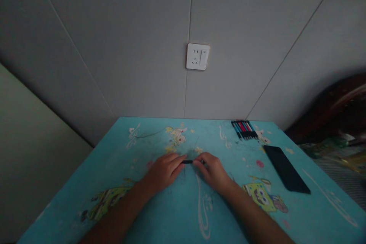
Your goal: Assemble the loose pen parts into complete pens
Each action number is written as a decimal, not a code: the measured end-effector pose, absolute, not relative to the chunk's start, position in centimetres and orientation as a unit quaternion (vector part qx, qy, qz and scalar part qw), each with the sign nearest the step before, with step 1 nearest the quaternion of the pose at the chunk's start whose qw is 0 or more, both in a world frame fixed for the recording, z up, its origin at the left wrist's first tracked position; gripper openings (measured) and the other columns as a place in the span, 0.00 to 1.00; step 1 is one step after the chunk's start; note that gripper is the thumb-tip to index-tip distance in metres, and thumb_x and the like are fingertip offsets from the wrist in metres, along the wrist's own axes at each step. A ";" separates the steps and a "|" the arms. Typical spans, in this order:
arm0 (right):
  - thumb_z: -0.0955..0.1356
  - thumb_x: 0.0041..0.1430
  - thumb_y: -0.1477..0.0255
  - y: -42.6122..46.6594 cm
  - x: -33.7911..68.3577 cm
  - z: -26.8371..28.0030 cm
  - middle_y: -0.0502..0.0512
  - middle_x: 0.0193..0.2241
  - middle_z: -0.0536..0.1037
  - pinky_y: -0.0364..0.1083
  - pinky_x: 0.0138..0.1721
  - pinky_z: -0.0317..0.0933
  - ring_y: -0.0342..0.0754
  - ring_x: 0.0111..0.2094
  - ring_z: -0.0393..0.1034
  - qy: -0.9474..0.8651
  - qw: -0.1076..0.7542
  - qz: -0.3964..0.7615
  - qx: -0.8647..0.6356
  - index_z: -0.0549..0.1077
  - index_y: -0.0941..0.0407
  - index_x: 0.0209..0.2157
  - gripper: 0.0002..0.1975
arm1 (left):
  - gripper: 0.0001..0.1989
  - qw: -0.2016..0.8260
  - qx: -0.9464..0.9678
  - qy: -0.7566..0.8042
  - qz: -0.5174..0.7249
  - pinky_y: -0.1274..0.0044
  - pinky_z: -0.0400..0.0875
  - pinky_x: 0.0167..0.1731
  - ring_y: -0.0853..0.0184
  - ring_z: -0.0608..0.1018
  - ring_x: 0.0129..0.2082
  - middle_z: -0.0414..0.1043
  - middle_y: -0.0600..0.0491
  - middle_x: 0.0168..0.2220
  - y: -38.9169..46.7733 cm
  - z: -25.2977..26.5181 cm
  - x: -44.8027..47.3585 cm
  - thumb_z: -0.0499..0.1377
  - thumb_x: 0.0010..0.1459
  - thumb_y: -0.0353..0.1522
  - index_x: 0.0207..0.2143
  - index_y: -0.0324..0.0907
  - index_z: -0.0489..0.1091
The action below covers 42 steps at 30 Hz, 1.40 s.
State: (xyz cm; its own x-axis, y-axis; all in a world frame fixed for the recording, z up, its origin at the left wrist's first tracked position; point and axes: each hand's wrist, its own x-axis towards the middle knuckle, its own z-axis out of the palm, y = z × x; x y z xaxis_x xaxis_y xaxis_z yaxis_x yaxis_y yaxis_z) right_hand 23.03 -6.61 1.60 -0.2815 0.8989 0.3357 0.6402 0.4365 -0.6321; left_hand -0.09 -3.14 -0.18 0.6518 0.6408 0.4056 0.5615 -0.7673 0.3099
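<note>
Between my two hands, low over the middle of the blue table (177, 202), lies a slim black pen (187, 162). My left hand (168, 167) closes its thumb and fingers on the pen's left end. At the other end, the fingers of my right hand (210, 167) pinch it. Only a short dark middle stretch of the pen shows; both ends are largely covered by fingers. A row of pens (244, 129) with black, blue, red and white parts lies side by side near the back right edge.
To the right lies a flat black rectangular object (286, 169). The tabletop carries printed cartoon figures. Behind it rises a grey panelled wall with a white socket and switch plate (198, 56). A dark reddish-brown curved piece (331, 103) stands beyond the right edge.
</note>
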 end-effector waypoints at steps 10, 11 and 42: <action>0.57 0.69 0.62 -6.4 23.5 2.1 0.52 0.24 0.74 0.43 0.32 0.61 0.45 0.27 0.69 -0.750 0.343 0.211 -0.525 0.72 0.57 0.28 0.21 | 0.11 0.083 0.894 0.341 0.279 0.69 0.71 0.43 0.63 0.74 0.40 0.74 0.49 0.37 -2.9 1.2 0.1 0.53 0.65 0.34 0.45 0.41 0.73; 0.59 0.67 0.61 -6.4 23.6 2.3 0.55 0.29 0.76 0.44 0.37 0.62 0.47 0.32 0.71 -0.764 0.348 0.209 -0.500 0.74 0.57 0.33 0.18 | 0.11 0.086 0.892 0.340 0.285 0.70 0.71 0.43 0.64 0.74 0.40 0.73 0.49 0.37 -2.8 1.2 0.0 0.53 0.65 0.34 0.45 0.41 0.73; 0.55 0.70 0.64 -6.7 22.4 0.9 0.53 0.21 0.73 0.46 0.33 0.61 0.48 0.26 0.68 -0.750 0.348 0.199 -0.526 0.69 0.54 0.25 0.22 | 0.15 0.070 0.870 0.276 0.403 0.65 0.68 0.47 0.61 0.74 0.45 0.75 0.48 0.44 -2.6 2.0 -1.0 0.58 0.62 0.32 0.52 0.46 0.70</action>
